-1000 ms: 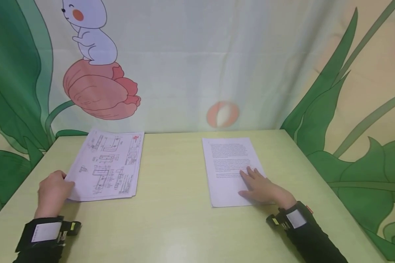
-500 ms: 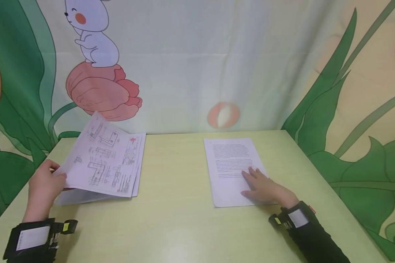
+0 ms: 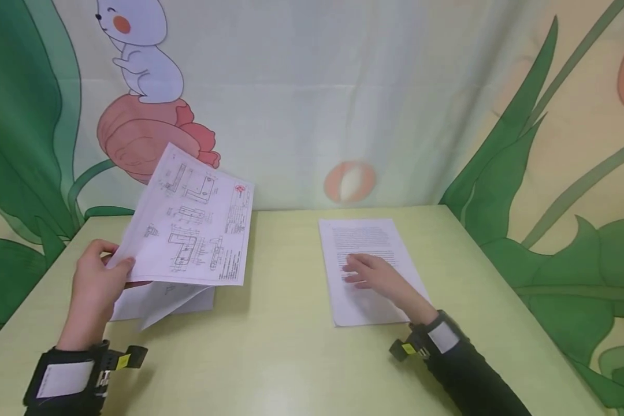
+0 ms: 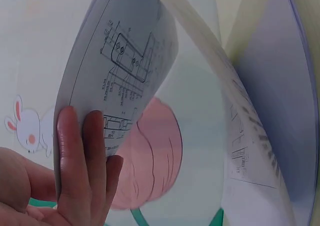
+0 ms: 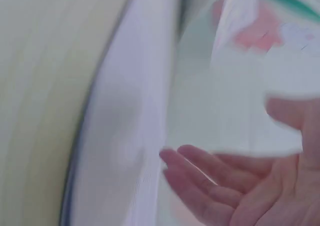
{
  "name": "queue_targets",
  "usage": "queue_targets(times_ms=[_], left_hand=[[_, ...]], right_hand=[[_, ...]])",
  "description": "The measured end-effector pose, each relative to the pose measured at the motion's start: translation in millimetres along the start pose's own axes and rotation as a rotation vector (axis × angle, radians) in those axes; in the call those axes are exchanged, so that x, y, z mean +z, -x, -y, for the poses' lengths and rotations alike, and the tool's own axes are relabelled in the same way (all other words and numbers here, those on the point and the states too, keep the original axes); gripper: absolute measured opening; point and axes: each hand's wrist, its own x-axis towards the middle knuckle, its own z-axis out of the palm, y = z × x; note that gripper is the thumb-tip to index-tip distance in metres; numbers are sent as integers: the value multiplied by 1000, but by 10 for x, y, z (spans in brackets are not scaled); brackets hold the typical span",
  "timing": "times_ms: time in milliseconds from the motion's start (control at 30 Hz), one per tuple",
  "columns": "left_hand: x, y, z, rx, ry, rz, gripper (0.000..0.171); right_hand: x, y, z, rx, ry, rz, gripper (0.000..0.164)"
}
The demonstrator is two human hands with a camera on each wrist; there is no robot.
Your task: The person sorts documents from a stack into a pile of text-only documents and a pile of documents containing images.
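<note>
**paperguy:** ok what've you got there?
**me:** My left hand (image 3: 96, 277) is pinching a drawing sheet (image 3: 197, 225) by its lower-left corner. White paper, black line drawings of parts, small red mark near the top right. It's tilted up off the table (image 3: 275, 271), far edge raised.
**paperguy:** anything under it?
**me:** Yeah, a curled sheet (image 3: 169, 297) bowing beneath it, with drawings on it too. Under that there's white paper (image 3: 127, 305) lying flat.
**paperguy:** and the other side?
**me:** A text page (image 3: 366, 242), flat and well apart from the drawings. Typed lines up top, blank lower down. My right hand (image 3: 371, 274) is just above it, fingers loose.
</note>
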Motion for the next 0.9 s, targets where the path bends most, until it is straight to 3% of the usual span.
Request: queue_targets(times_ms=[67,133,267,400,533,667,767,900], left_hand=[[68,49,-54,15,36,-1,39],[142,104,-111,34,64,6,37],[316,206,-187,63,102,11,35],[542,247,-159,86,132,11,32],[726,279,-116,110,173,60,29],[752,361,-173,94,177,155,29],[772,383,-181,59,119,191,27],[813,377,-128,38,62,240,28]], right_hand=[[197,-109,190,58,-266,93,69],[387,-211,350,111,-457,173,75],[691,-384,546,191,-669,247,83],[859,-494,599,218,-790,175,70],[900,-544,551,228,-844,22,44],[881,-538,492,212,-733,-91,35],[841,-507,468,186,-614,-123,35],[785,-474,444,146,-547,-128,37]])
